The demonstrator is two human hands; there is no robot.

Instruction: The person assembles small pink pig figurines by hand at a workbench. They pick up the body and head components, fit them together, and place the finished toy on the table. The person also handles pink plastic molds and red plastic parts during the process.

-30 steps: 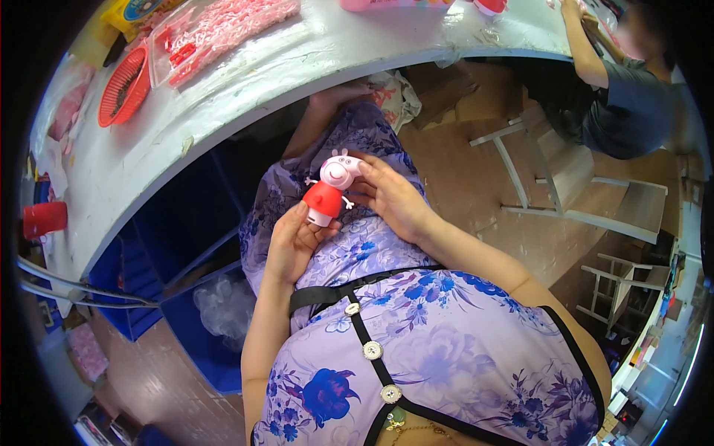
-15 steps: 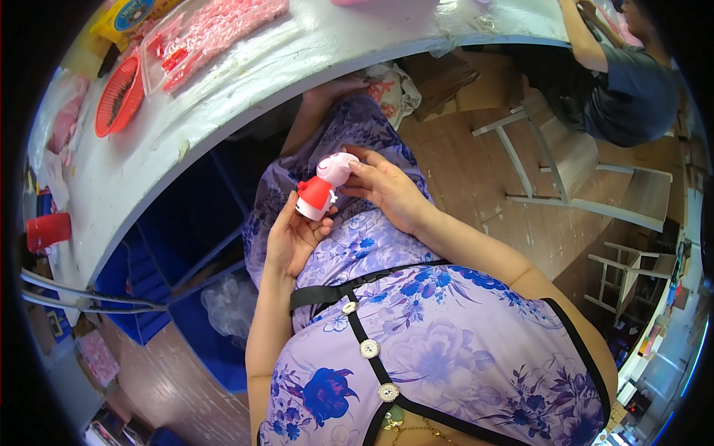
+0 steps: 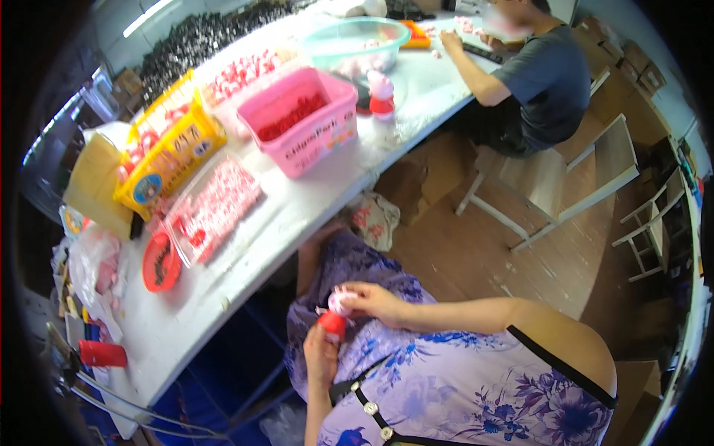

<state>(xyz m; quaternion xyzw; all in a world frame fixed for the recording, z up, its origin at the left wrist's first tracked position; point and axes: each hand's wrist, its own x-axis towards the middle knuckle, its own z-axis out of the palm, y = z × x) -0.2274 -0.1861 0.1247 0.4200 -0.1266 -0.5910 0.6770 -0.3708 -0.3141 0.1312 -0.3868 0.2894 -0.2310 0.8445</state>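
Over my lap I hold a toy pig figure (image 3: pixel 335 323) with a pink head and a red dress. My left hand (image 3: pixel 321 355) is closed round its lower body. My right hand (image 3: pixel 372 302) grips the pink head from the right, the fingers partly hiding it. The figure's underside is out of sight now. Beyond my hands, a similar pig figure (image 3: pixel 381 104) stands upright on the white table (image 3: pixel 297 212), beside a pink tub (image 3: pixel 327 146) of small red parts.
On the table are a clear tray (image 3: pixel 249 195) of pink pieces, a red basket (image 3: pixel 175 273) of small dark parts, a yellow basket (image 3: pixel 197 134) and a teal basin (image 3: pixel 398 37). A person (image 3: pixel 550 82) sits working at the far right. A wooden chair (image 3: pixel 520 178) stands behind them.
My view has tilted up, bringing more of the table and the co-worker into sight. The pig figure stays between both hands, now lower in the picture and held more upright.
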